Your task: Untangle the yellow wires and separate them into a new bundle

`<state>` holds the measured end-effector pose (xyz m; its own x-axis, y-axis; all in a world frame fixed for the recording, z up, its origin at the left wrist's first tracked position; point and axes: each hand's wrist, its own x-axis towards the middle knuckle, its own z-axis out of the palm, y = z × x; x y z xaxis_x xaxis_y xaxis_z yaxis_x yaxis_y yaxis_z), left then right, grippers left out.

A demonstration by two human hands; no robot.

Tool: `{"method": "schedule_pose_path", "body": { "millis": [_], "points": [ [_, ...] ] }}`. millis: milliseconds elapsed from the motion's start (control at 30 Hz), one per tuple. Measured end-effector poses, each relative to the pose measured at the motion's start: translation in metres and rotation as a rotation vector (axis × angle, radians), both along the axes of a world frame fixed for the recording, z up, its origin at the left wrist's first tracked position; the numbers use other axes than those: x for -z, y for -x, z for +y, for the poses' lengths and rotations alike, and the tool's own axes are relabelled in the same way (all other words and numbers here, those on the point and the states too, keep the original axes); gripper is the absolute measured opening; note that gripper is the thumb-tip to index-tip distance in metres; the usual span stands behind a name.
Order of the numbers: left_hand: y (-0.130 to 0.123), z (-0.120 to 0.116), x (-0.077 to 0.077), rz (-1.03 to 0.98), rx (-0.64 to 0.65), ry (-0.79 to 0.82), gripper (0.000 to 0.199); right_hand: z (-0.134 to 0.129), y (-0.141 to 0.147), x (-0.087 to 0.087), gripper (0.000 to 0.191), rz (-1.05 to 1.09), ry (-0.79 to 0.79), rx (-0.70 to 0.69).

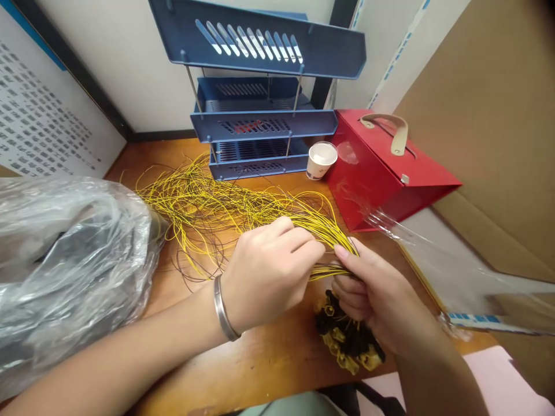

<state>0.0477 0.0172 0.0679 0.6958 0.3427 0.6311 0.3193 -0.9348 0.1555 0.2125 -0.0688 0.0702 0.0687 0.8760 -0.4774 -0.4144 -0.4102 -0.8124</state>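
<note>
Desk bears blue letter tray, top partly cut off. Yellow-and-black wire bundle extends before the tray. Left hand: grip curled, fingertips hidden, hold undeterminable. Right hand: grip closed on bundle.

Open tabletop at near edge, wires sprawled beyond, plastic bag blocking left, red box back right

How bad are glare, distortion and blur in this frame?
Head view: bright glare streaks on the clear plastic bag, faint sheen on the wooden table; head view: wide-angle stretch toward the edges; head view: yellow and dark wires mostly distinguishable, print on the left-hand panel unreadable.
</note>
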Motion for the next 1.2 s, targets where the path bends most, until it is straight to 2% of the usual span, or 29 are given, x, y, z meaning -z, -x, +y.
{"method": "schedule_pose_path", "body": {
  "millis": [133,267,400,467,633,767,833,900,1000,1067,1133,1200],
  "points": [
    [-0.003,0.000,-0.001,-0.005,0.052,0.182,0.018,-0.003,0.000,0.002,0.052,-0.016,0.009,-0.012],
    [-0.001,0.000,-0.003,0.105,0.162,0.317,0.025,-0.006,-0.001,0.002,0.043,-0.111,-0.035,0.032],
    [0.008,-0.001,-0.002,0.151,0.139,0.439,0.021,-0.008,-0.003,0.001,0.039,-0.157,-0.040,0.019],
    [0.013,0.001,-0.002,0.193,0.113,0.405,0.020,-0.010,-0.004,0.000,0.039,-0.159,-0.034,-0.005],
    [0.024,0.014,-0.005,0.374,0.051,0.090,0.027,-0.016,-0.004,-0.001,0.041,-0.210,-0.014,-0.007],
    [0.028,0.025,-0.010,0.460,0.329,0.031,0.023,-0.020,-0.008,0.000,0.043,-0.261,-0.011,-0.004],
    [0.028,0.027,-0.011,0.476,0.374,0.066,0.019,-0.021,-0.010,0.001,0.045,-0.271,0.004,0.003],
    [0.027,0.028,-0.011,0.489,0.230,0.187,0.015,-0.022,-0.014,0.001,0.045,-0.280,0.008,0.019],
    [0.026,0.031,-0.012,0.488,-0.088,0.403,0.021,-0.023,-0.019,0.003,0.045,-0.313,0.007,0.048],
    [0.026,0.034,-0.014,0.495,-0.141,0.453,0.032,-0.023,-0.023,0.006,0.044,-0.332,0.005,0.051],
    [0.028,0.035,-0.015,0.497,-0.008,0.452,0.039,-0.023,-0.029,0.010,0.045,-0.340,-0.015,0.046],
    [0.032,0.037,-0.015,0.450,0.217,0.451,0.043,-0.022,-0.035,0.012,0.045,-0.340,-0.032,0.037]
  ]
}}
